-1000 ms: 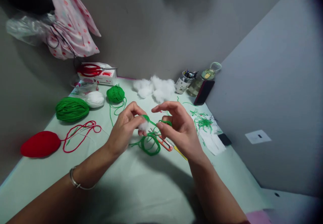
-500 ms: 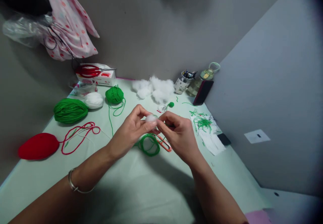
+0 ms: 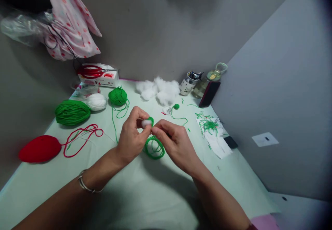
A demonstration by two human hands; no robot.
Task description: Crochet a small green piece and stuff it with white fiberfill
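1. Closed together over the pale green cloth-covered surface since a second ago: left hand and right hand, fingertips now nearly touching where earlier spread apart.
2. Pinched in the left hand's thumb and fingers: small white tuft of cotton stuffing, with green yarn strand across its top, seemingly pulled tighter than before.
3. Curled nearly closed, the right hand, fingertips just beside the tuft; strand grip not clear.
4. Just beneath both hands: loose coil of green yarn.
5. Farther back: white stuffing heap.
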